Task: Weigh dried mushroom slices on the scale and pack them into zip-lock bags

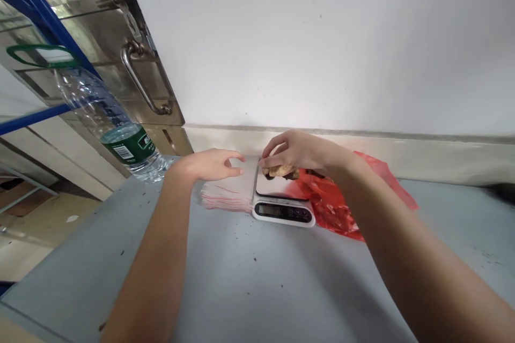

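Two bare hands work over one scale, which sits on the table near the wall. The scale has one plate, one display whose digits are too small to read, and three buttons in a row.

At least one brown piece is at the plate, under the fingers of the right hand; that hand covers part of it, so a sure count is not possible. Whether the right grip is pinching the piece or merely touching it, I cannot tell. The left hand has an open grip, thumb and fingers apart, above one stack of pale bags with red lines. These lie flat just left of the scale, too many and too close to count.

One red bag lies crumpled just right of the scale, partly behind the right forearm; its contents cannot be made out.

One clear bottle with a green top and one green label stands at the table's left edge, near the left wrist.
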Demonstrator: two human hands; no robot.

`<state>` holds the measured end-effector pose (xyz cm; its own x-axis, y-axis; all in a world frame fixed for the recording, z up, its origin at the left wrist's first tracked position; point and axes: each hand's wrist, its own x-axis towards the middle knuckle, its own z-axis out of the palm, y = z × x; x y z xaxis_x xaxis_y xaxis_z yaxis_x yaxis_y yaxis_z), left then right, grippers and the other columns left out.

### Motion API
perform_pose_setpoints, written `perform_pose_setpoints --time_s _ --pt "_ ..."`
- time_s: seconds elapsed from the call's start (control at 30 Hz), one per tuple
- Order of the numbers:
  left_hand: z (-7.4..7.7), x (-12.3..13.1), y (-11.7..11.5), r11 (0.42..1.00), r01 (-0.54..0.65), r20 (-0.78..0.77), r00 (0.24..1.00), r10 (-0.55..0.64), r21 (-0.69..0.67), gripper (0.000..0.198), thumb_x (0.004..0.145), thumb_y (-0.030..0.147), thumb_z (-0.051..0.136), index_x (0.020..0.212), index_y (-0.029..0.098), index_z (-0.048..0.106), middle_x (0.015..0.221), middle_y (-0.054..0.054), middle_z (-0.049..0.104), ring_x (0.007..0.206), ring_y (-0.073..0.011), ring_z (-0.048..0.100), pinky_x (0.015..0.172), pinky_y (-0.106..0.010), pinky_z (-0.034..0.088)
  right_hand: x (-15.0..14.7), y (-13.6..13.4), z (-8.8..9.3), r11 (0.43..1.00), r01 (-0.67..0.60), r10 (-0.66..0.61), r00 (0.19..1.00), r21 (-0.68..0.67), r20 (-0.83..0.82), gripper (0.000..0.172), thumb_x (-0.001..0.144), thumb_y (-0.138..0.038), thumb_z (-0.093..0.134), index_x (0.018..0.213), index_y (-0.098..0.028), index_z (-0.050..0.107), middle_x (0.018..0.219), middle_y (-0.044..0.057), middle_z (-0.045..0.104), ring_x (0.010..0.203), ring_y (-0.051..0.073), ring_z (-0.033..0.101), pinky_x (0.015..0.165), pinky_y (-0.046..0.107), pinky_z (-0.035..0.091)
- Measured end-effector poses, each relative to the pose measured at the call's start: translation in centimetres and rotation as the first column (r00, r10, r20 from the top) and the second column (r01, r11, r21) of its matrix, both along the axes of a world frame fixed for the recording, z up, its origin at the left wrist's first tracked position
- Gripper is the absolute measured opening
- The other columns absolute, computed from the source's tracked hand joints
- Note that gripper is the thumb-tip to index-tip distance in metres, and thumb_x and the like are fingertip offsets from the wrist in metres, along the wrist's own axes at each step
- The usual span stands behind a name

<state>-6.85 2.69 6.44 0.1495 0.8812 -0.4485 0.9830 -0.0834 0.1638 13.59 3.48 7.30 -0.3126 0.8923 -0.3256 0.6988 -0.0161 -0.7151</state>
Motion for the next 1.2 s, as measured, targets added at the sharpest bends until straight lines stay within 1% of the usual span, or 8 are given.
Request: perform_pose_setpoints --time_s 0.23,0.37,0.5,0.6,0.73,0.83,1.0,1.2 --pt "-0.4 0.3 0.4 0.999 0.040 0.002 0.999 -0.040 0.001 0.063 0.100 0.057 0.046 0.159 0.035 0.047 0.156 -0.006 0.061 0.133 -0.0291 0.063 0.110 -0.038 0.046 3.2 -0.8 1.7 0.992 0.084 -0.105 0.965 0.099 0.242 0.006 0.081 -0.025 0.080 0.086 -0.025 0.077 0.075 0.000 0.076 0.065 0.016 0.064 0.056 0.027 0.044" --pt "-0.4 0.3 0.5 0.999 0.050 -0.004 0.999 -0.050 0.017 0.065 0.099 0.058 0.045 0.159 0.034 0.047 0.158 -0.006 0.058 0.136 -0.0293 0.061 0.111 -0.038 0.046 3.1 -1.8 2.8 0.990 0.049 -0.039 0.996 0.130 -0.080 0.004 0.086 -0.027 0.080 0.085 -0.024 0.077 0.077 0.000 0.074 0.065 0.013 0.062 0.062 0.025 0.048" --pt "-0.4 0.1 0.4 0.998 0.054 -0.004 0.999 -0.054 0.021 0.066 0.098 0.059 0.044 0.159 0.033 0.047 0.157 -0.007 0.060 0.135 -0.0294 0.062 0.109 -0.036 0.048 0.6 -1.0 0.8 1.000 0.009 0.001 0.933 0.025 -0.360 0.012 0.091 -0.021 0.073 0.079 -0.021 0.070 0.059 -0.004 0.057 0.053 0.010 0.048 0.057 0.023 0.045" --pt "-0.4 0.0 0.3 0.999 0.042 -0.007 0.999 -0.042 -0.011 0.065 0.099 0.056 0.044 0.159 0.033 0.047 0.156 -0.006 0.061 0.133 -0.0287 0.063 0.108 -0.035 0.048 -0.5 0.2 -1.2 0.993 0.079 -0.094 0.979 -0.088 -0.181 0.029 0.091 -0.016 0.071 0.064 -0.021 0.061 0.051 -0.007 0.050 0.049 0.009 0.046 0.057 0.022 0.045" --pt "-0.3 0.2 0.1 1.000 0.027 -0.012 1.000 -0.027 -0.015 0.067 0.099 0.059 0.043 0.160 0.031 0.046 0.156 -0.009 0.060 0.131 -0.0285 0.064 0.107 -0.036 0.049 1.0 1.3 -2.6 0.981 0.155 -0.160 0.986 -0.119 -0.037 0.031 0.086 -0.014 0.075 0.058 -0.021 0.064 0.058 -0.003 0.063 0.057 0.010 0.058 0.063 0.020 0.050" --pt "-0.1 0.4 0.1 1.000 0.022 -0.011 1.000 -0.022 -0.009 0.069 0.097 0.060 0.042 0.160 0.031 0.045 0.156 -0.009 0.061 0.132 -0.0288 0.064 0.107 -0.036 0.049 2.8 1.7 -2.9 0.971 0.170 -0.177 0.984 -0.167 -0.032 0.025 0.087 -0.014 0.074 0.063 -0.019 0.070 0.068 0.000 0.072 0.066 0.011 0.066 0.065 0.019 0.053" --pt "0.0 0.7 0.0 0.999 -0.006 -0.002 1.000 0.006 -0.032 0.068 0.097 0.059 0.043 0.160 0.033 0.045 0.157 -0.006 0.060 0.133 -0.0290 0.063 0.110 -0.039 0.047 4.1 1.9 -2.9 0.950 0.231 -0.250 0.966 -0.212 -0.065 0.027 0.088 -0.008 0.072 0.063 -0.018 0.070 0.070 0.002 0.073 0.061 0.009 0.066 0.062 0.017 0.055" --pt "0.0 0.9 -0.1 1.000 -0.007 0.005 1.000 0.007 -0.029 0.069 0.098 0.060 0.044 0.161 0.032 0.044 0.155 -0.005 0.062 0.133 -0.0288 0.063 0.111 -0.037 0.045 3.2 1.6 -2.3 0.979 0.124 -0.147 0.979 -0.163 -0.139 0.019 0.090 -0.012 0.073 0.072 -0.019 0.072 0.059 -0.004 0.065 0.056 0.008 0.060 0.062 0.017 0.052"
